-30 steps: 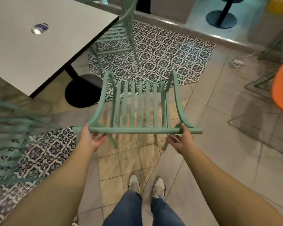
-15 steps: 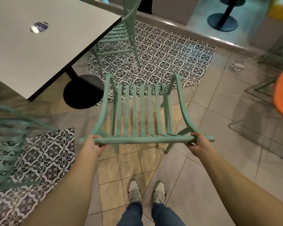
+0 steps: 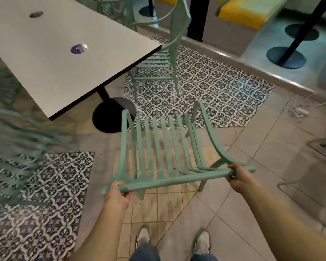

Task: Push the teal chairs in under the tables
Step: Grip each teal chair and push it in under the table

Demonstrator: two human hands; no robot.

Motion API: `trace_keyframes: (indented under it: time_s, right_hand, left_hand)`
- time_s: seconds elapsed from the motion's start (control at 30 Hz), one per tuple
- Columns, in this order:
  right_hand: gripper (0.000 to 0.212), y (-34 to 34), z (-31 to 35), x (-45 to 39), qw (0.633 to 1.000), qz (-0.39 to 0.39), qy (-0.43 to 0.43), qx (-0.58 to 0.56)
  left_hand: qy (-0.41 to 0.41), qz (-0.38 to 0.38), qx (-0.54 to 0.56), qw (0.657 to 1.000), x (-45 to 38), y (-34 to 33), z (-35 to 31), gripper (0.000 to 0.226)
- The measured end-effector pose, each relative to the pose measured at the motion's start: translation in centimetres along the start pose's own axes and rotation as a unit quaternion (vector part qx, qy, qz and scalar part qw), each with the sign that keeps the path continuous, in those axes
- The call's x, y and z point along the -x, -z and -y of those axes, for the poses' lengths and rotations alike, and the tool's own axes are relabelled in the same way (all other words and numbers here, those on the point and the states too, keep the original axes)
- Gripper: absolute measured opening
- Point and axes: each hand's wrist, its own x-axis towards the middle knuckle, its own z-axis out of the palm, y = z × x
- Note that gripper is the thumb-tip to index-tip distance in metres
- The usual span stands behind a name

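A teal slatted chair (image 3: 164, 147) stands in front of me, its back toward me and its seat pointing at the near corner of the white table (image 3: 60, 53). My left hand (image 3: 118, 194) grips the left end of the chair's top rail. My right hand (image 3: 239, 178) grips the right end of the same rail. The rail is slanted, right end higher. The chair's front edge is close to the table's black round base (image 3: 109, 117). A second teal chair (image 3: 167, 53) sits pushed in at the table's far right side.
Another teal chair (image 3: 17, 147), blurred, stands at the left by the table. Patterned floor tiles (image 3: 215, 87) lie beyond the chair. A raised ledge (image 3: 252, 66), black table bases (image 3: 286, 57) and yellow seating (image 3: 248, 12) are at the back right. My shoes (image 3: 143, 236) are below.
The chair has swung left, its seat now aimed at the table's corner. Both hands stay on the top rail, and I have stepped closer to the table.
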Motion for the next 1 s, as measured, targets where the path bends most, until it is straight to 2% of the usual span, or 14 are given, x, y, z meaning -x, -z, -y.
trace_keyframes:
  time_s: [0.03, 0.07, 0.13, 0.2, 0.23, 0.27, 0.3, 0.53, 0.67, 0.8, 0.87, 1.0]
  right_hand:
    - [0.031, -0.2, 0.9, -0.5, 1.0, 0.007, 0.002, 0.01]
    - [0.033, -0.5, 1.6, -1.0, 1.0, 0.013, 0.004, 0.016]
    - [0.03, -0.9, 3.4, -1.7, 0.999, 0.042, -0.004, 0.034]
    - [0.017, -1.8, 4.7, -2.2, 0.997, 0.053, -0.011, 0.05]
    - [0.011, -2.3, 5.4, -2.4, 0.997, 0.055, -0.016, 0.058]
    - [0.011, -2.9, 6.0, -2.6, 0.996, 0.059, -0.019, 0.071]
    - [0.014, -3.5, 6.7, -2.9, 0.995, 0.06, -0.02, 0.08]
    - [0.017, -8.4, 11.4, -6.0, 0.989, 0.066, -0.004, 0.134]
    - [0.014, -10.9, 13.8, -8.3, 0.982, 0.051, -0.015, 0.181]
    - [0.012, -13.1, 15.8, -9.7, 0.976, 0.071, -0.017, 0.208]
    - [0.012, -14.2, 16.9, -10.4, 0.971, 0.084, -0.017, 0.224]
    - [0.011, -16.5, 19.3, -12.4, 0.96, 0.093, -0.057, 0.257]
  left_hand:
    - [-0.004, -0.01, 0.004, 1.0, 0.8, -0.4, 0.5, 0.01]
    - [0.001, -0.015, 0.036, 0.999, 1.7, -0.6, 1.1, 0.008]
    - [0.028, -0.014, 0.1, 0.995, 3.5, -1.4, 2.4, 0.024]
    - [0.013, -0.019, 0.153, 0.988, 5.1, -2.0, 2.9, 0.02]
    - [0.027, -0.022, 0.147, 0.988, 4.9, -2.1, 3.2, 0.013]
    - [-0.011, -0.049, 0.079, 0.996, 4.7, -2.1, 3.5, 0.014]
    - [-0.026, -0.054, 0.067, 0.996, 4.5, -2.5, 3.5, 0.016]
    - [-0.008, -0.073, 0.118, 0.99, 3.4, -6.2, 5.0, 0.011]
    - [-0.009, -0.081, 0.149, 0.986, 3.2, -8.5, 5.9, 0.025]
    - [-0.005, -0.087, 0.184, 0.979, 3.8, -10.6, 6.7, 0.016]
    - [0.0, -0.086, 0.19, 0.978, 4.5, -11.7, 7.1, 0.004]
    - [0.0, -0.08, 0.303, 0.95, 5.1, -13.8, 7.8, 0.015]
